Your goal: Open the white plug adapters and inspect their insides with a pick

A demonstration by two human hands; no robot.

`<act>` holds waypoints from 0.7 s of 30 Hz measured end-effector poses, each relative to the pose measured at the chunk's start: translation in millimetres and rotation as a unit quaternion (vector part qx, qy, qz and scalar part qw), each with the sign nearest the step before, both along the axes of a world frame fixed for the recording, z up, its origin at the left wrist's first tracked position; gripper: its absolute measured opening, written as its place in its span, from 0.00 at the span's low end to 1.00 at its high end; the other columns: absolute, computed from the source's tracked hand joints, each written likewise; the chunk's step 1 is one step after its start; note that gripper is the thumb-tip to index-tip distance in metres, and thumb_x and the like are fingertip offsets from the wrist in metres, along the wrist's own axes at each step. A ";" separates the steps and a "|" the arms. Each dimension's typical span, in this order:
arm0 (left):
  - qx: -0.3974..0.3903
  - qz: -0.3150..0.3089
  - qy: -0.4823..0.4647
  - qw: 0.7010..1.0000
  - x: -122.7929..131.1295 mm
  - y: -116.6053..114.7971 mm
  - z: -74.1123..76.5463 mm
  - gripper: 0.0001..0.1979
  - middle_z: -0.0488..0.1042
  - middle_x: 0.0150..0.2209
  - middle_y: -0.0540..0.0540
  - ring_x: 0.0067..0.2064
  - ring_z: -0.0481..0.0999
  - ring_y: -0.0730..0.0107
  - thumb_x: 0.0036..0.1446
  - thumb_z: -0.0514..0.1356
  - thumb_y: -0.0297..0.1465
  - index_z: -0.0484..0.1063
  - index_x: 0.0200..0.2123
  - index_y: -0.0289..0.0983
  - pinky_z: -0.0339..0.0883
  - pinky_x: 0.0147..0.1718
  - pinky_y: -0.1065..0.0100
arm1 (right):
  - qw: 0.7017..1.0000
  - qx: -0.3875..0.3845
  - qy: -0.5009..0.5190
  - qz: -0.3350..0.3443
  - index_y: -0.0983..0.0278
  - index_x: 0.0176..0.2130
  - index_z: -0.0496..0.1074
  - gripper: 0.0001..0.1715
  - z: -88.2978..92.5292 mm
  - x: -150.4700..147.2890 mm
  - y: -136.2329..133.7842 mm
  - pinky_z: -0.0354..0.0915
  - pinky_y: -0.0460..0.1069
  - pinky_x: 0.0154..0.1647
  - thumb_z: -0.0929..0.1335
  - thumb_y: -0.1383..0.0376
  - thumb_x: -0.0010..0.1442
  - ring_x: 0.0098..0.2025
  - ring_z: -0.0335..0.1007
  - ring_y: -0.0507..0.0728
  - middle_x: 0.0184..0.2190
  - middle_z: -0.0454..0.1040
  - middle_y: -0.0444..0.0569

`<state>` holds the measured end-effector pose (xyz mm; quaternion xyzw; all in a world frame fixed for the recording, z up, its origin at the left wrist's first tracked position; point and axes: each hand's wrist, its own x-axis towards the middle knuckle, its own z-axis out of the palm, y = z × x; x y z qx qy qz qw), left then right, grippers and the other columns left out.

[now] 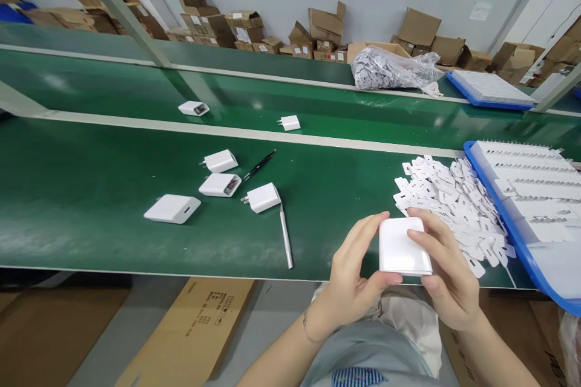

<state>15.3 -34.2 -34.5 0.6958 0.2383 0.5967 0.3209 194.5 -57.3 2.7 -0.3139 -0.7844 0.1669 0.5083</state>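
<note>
Between my left hand (356,269) and my right hand (447,269) is a white charger housing (403,247), held above the bench's front edge. The left thumb and fingers pinch its left side; the right fingers press its top and right side. Just beyond my right hand lies a heap of small white cover plates (440,193). To the left, a silver pen-like tool (285,236) touches a white charger (262,198) with prongs. Black tweezers (260,164) rest nearby. Other chargers lie further left, including one with an open end (220,185) showing parts inside.
A blue tray (508,224) with rows of white chargers stands at the right. On the green belt behind the pale rail (318,141) sit two chargers. A clear bag (390,68) of white parts and another blue tray (490,91) are farther back, before cardboard boxes.
</note>
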 end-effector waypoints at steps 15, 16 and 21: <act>-0.139 -0.014 -0.109 0.984 25.7 -4.0 6.5 0.24 0.77 0.50 0.38 0.51 0.78 0.55 0.62 0.66 0.43 0.73 0.58 0.40 0.76 0.50 0.58 | 0.985 -0.107 0.132 0.007 0.54 0.45 0.80 0.13 -0.6 4.3 1.6 0.71 0.60 0.52 0.65 0.65 0.70 0.60 0.68 0.65 0.60 0.70 0.53; -0.144 -0.024 -0.099 0.984 26.9 -2.3 6.2 0.25 0.77 0.51 0.38 0.51 0.79 0.55 0.61 0.66 0.44 0.73 0.58 0.40 0.76 0.50 0.58 | 0.981 -0.139 0.135 0.007 0.52 0.48 0.80 0.13 -1.9 12.3 -0.3 0.71 0.59 0.54 0.66 0.62 0.70 0.61 0.68 0.65 0.61 0.70 0.52; -0.059 -0.139 0.130 0.980 34.7 2.7 19.2 0.27 0.77 0.53 0.39 0.54 0.78 0.54 0.60 0.68 0.40 0.69 0.60 0.44 0.76 0.54 0.57 | 0.913 -0.337 0.227 -0.045 0.51 0.63 0.71 0.33 -25.6 50.0 -20.1 0.77 0.55 0.47 0.66 0.41 0.65 0.53 0.77 0.63 0.58 0.76 0.54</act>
